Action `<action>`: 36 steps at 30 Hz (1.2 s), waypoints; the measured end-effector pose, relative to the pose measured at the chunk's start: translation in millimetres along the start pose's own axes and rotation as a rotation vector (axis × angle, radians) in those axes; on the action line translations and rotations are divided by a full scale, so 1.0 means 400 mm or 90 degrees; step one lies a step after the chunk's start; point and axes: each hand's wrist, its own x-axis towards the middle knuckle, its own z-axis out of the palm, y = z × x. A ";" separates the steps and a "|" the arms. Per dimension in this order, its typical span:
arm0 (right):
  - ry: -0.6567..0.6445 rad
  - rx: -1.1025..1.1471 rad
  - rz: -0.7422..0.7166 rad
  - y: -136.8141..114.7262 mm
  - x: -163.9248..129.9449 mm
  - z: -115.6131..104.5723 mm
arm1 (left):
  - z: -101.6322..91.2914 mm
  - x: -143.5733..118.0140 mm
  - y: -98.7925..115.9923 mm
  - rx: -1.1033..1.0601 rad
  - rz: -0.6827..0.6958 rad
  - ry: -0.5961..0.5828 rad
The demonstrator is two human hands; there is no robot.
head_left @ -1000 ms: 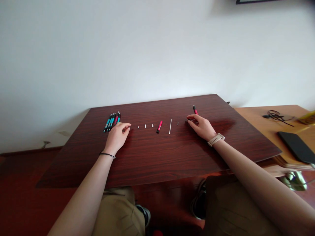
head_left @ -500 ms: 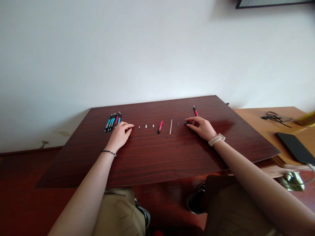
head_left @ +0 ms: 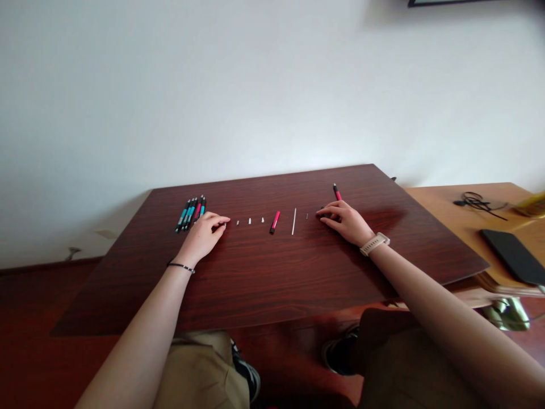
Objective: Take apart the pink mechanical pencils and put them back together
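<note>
Pink pen [head_left: 337,193] just beyond right hand [head_left: 347,221], fingertips touching

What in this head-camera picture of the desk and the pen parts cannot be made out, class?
- Tiny parts, head view: too small to identify.
- Right hand, head view: its fingers cover whatever lies under them; grip unclear.
- Frame on the wall, head view: cut off by the top edge.
- Pens: too small to count surely.

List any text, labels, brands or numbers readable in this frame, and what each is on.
None can be read.
Bundle of pens: any printing too small to tell.
Pink pen barrel: no lettering visible.
Watch on the right wrist: face hidden.
Dark flat device on the side table: no marking visible.
</note>
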 end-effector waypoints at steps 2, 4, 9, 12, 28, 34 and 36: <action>0.000 0.004 0.001 -0.001 0.000 0.001 | -0.003 0.000 0.003 -0.002 -0.005 -0.005; 0.013 0.004 0.004 -0.001 -0.002 0.002 | -0.005 -0.002 0.005 -0.014 -0.010 -0.013; 0.035 0.015 -0.014 -0.002 -0.009 -0.003 | -0.005 -0.010 -0.003 -0.064 -0.035 -0.011; 0.023 0.032 0.004 -0.005 -0.010 -0.013 | -0.004 -0.013 -0.008 -0.066 -0.043 -0.004; -0.007 0.010 0.064 -0.003 0.000 -0.020 | -0.006 -0.007 0.000 -0.040 -0.034 0.007; 0.010 -0.001 0.055 -0.011 -0.002 -0.016 | -0.004 -0.005 0.005 -0.033 -0.027 0.024; 0.013 -0.002 0.048 -0.009 -0.002 -0.014 | -0.002 -0.005 0.001 -0.034 -0.029 0.027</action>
